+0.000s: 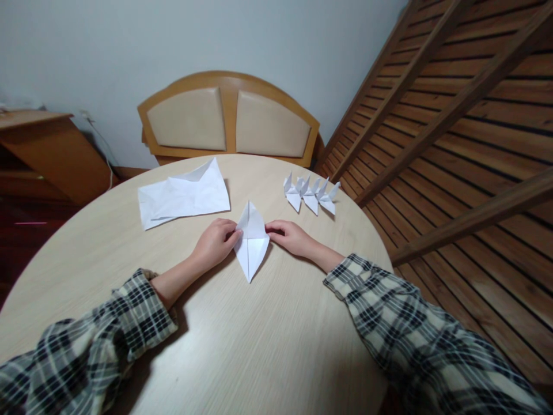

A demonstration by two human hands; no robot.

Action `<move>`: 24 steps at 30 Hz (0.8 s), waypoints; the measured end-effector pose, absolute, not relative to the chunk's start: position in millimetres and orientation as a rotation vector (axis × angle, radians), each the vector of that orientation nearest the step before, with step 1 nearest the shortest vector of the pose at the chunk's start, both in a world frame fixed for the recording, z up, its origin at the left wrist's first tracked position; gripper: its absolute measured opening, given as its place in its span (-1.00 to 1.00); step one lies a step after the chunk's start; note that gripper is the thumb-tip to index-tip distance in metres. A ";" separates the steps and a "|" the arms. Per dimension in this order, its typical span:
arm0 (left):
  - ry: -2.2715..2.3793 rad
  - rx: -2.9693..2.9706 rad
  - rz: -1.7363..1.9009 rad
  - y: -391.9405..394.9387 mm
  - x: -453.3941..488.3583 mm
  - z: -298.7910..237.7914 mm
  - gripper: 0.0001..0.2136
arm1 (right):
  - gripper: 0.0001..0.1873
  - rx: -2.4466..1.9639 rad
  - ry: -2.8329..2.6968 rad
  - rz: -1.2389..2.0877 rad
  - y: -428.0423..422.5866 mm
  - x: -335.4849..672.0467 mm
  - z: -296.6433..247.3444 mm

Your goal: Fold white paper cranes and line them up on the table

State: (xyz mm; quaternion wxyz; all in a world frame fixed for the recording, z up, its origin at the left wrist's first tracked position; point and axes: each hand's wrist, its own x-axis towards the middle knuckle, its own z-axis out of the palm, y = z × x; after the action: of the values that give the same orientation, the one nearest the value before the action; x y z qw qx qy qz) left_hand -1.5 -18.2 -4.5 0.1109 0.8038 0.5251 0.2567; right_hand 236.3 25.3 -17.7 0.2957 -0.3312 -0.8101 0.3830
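Note:
A white sheet of origami paper, folded into a long diamond with a centre crease and a crosswise fold, lies in the middle of the table. My left hand pinches its left edge, thumb on top and fingers partly beneath. At the opposite corner, my right hand has its thumb and forefinger closed on the right edge; its other fingers are curled and partly hidden. Beyond my right hand stand three folded white paper cranes in a close row. Several loose, creased white paper sheets lie overlapping beyond my left hand.
The round, light wood table fills the foreground. Behind it, a padded wooden headboard stands against the wall. A slatted wooden panel rises close on the right. At the left is a brown wooden cabinet with a cable near it.

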 end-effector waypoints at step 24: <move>1.426 2.335 0.818 -19.9 0.7 -7.3 -0.73 | -0.81 -1.036 -2.097 0.888 12.2 221.8 -18.4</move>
State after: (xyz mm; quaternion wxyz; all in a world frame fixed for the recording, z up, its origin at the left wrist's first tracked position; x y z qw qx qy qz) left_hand 0.7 -19.9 -7.3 0.1422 0.8094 0.4943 0.2835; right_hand 221.8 12.2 -18.4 0.3144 -0.3930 -0.7958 0.3368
